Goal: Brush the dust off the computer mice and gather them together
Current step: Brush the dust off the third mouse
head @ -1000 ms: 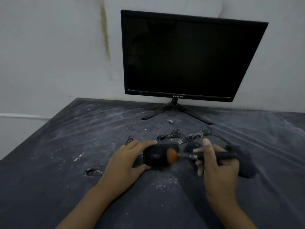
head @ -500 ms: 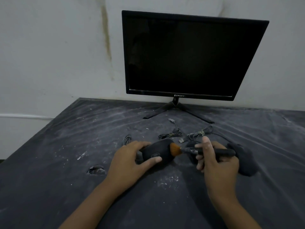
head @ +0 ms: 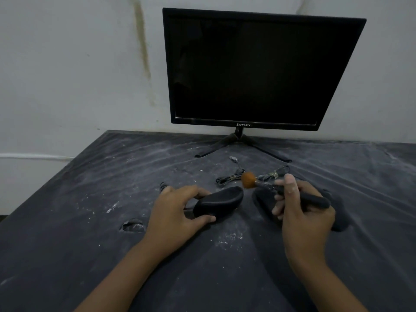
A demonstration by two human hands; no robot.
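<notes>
The left forearm (head: 126, 278) and right forearm (head: 326, 287) run off the bottom edge, and the dusty table (head: 90, 221) is cut by the left, right and bottom edges. The left hand (head: 177, 212) covers the rear of the mouse (head: 218, 203) it grips. The right hand (head: 306, 212), curled round the brush (head: 315, 201), hides most of a second mouse (head: 264, 202) and part of a third dark shape (head: 337, 215) — too dim to make out. Beyond them, the tangled cables (head: 229, 177) are too small to trace to any mouse — and the bristles are slightly blurred.
</notes>
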